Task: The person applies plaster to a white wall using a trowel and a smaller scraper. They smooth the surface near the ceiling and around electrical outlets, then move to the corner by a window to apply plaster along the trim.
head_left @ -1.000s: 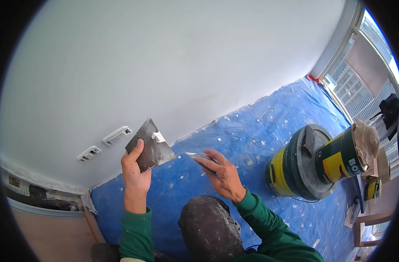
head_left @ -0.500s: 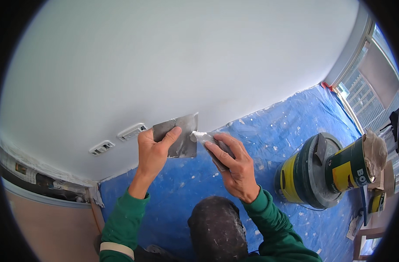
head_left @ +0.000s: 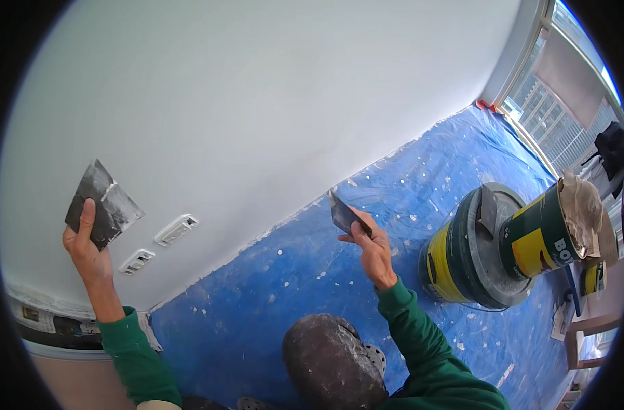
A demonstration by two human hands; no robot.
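My left hand [head_left: 90,263] grips a square dark metal putty plate [head_left: 101,208] with the thumb across its face. White putty is smeared over the half of the plate farther from the thumb. It is held up before the pale wall [head_left: 257,102], left of two white wall sockets [head_left: 176,230]. My right hand [head_left: 375,256] has its fingers round a putty knife [head_left: 344,215], whose dark blade tilts up to the left. This blade shows near the line where wall and floor meet; whether it touches the wall I cannot tell.
Blue plastic sheeting [head_left: 257,294], spotted with white, covers the floor. To the right stands a large green-and-yellow bucket [head_left: 449,263] with a scraper [head_left: 487,210] on its lid and a smaller bucket [head_left: 527,246]. A window [head_left: 558,116] is at far right; my dusty knee [head_left: 332,362] is below.
Plate and knife, close together before, are now far apart. My left hand has swung left and up with the plate; my right hand has turned the knife toward the wall.
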